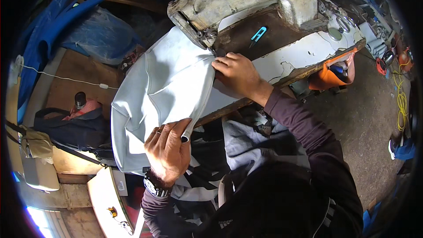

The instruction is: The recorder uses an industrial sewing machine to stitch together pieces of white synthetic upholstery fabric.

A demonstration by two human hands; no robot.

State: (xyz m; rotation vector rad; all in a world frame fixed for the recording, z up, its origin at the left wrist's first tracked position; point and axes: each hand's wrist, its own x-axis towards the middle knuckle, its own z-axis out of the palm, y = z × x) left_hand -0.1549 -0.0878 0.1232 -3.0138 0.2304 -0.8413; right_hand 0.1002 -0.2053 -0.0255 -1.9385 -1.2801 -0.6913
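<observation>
A pale grey-white sewn cover [176, 77], probably vinyl or leather-like, hangs over the left end of the sewing machine table [282, 59]. Its right edge is folded into a roll. Around the near end of that roll, my left hand [169, 147] is closed, thumb on top; a dark opening shows at the roll's end. My right hand [238, 74] pinches the same edge farther up, close beside the needle area of the worn sewing machine [246, 1]. The needle and presser foot are mostly hidden by the cover and fingers.
Blue-handled thread snips [258, 35] lie on the machine bed. An orange pouch [335, 72] hangs from the table's front edge. Scissors [343, 23] rest at its right end. A dark bag [77, 125] sits at left; a yellow cord [401, 97] lies on the right.
</observation>
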